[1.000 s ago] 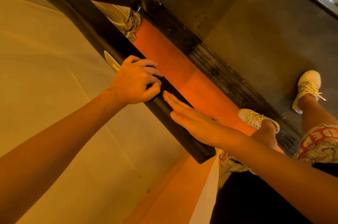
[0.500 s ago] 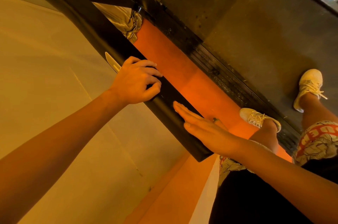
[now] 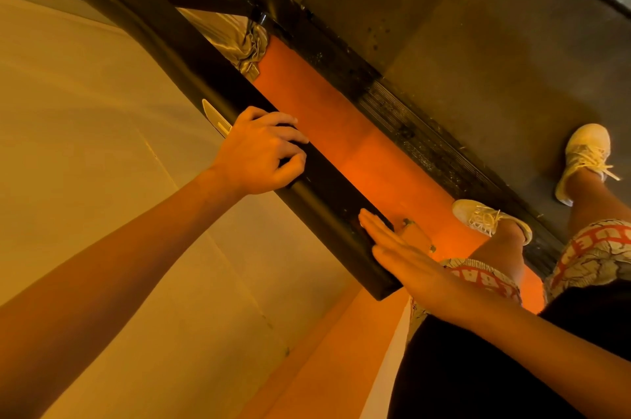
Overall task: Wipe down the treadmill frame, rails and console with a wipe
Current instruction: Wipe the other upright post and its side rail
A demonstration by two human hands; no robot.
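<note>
Left hand (image 3: 259,152) is clamped over the black padded handrail (image 3: 321,186) of the treadmill, fingers curled across its top and thumb underneath, just beside a pale label (image 3: 213,114) on the rail's outer face. This grip is judged to be a brace, steadying both rail and body. Right hand (image 3: 406,258) lies flat on the same handrail close to its free end, fingers straight and held together, palm pressing down, well apart from the left. No wipe is visible; if one is in use it sits hidden beneath that flat palm, and this cannot be confirmed. The flat posture suits a sliding stroke along the rail top. Below, the dark grey running belt (image 3: 478,42) and its ribbed black side rail (image 3: 403,118) run parallel, with one pale laced shoe (image 3: 485,217) on the orange floor strip (image 3: 327,104) between handrail and side rail.
</note>
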